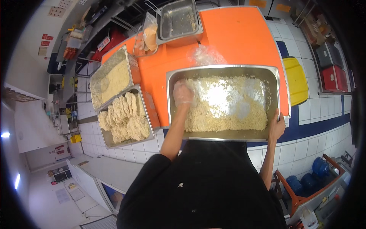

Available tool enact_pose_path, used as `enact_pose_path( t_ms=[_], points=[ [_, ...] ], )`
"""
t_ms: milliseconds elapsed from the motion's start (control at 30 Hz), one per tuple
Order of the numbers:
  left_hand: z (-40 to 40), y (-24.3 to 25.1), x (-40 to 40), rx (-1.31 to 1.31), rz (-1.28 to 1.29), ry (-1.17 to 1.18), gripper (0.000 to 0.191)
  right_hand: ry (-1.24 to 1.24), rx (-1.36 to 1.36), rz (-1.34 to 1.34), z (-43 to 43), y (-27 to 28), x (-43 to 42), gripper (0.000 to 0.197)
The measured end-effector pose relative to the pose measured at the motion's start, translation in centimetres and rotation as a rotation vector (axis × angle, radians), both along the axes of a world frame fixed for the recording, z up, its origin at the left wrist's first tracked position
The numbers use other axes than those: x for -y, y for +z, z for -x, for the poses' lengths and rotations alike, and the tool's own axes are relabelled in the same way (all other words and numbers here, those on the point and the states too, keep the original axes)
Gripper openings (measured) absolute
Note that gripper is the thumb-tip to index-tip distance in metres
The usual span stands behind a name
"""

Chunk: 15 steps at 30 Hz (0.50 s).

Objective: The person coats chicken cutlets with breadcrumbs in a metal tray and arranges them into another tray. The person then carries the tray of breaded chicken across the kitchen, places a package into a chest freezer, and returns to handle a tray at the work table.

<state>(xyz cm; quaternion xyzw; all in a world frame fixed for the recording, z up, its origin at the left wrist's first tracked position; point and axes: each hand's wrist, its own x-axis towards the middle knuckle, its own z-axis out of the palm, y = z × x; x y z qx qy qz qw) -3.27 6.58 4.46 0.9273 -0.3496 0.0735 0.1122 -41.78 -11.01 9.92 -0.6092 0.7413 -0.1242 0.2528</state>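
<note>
A large stainless-steel pan lies before me, with pale grain-like crumbs spread unevenly over its bottom. Bare shiny metal shows through in the middle and to the right. My left hand, in a clear plastic glove, is inside the pan by its left wall, among the crumbs. Its fingers are bunched and partly hidden, so whether they hold anything is unclear. On the right side, my bare right hand grips the pan's rim near the front corner.
Left of the pan stand a metal container of breaded pieces and a container of pale breading. A crumpled plastic bag, a bag of orange powder and a metal pan rest on the orange table. A yellow lid is beyond the right edge.
</note>
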Motion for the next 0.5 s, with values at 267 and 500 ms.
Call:
enact_pose_path(
  t_ms=[267,500],
  points=[
    [-0.8,-0.5,2.7,0.064,-0.264,0.066,0.030,-0.015,0.038,0.070,-0.4,-0.3,-0.1,0.080],
    [0.2,-1.2,3.4,0.150,-0.224,0.060,0.037,-0.019,0.004,0.084,-0.4,0.1,0.1,0.077]
  ],
)
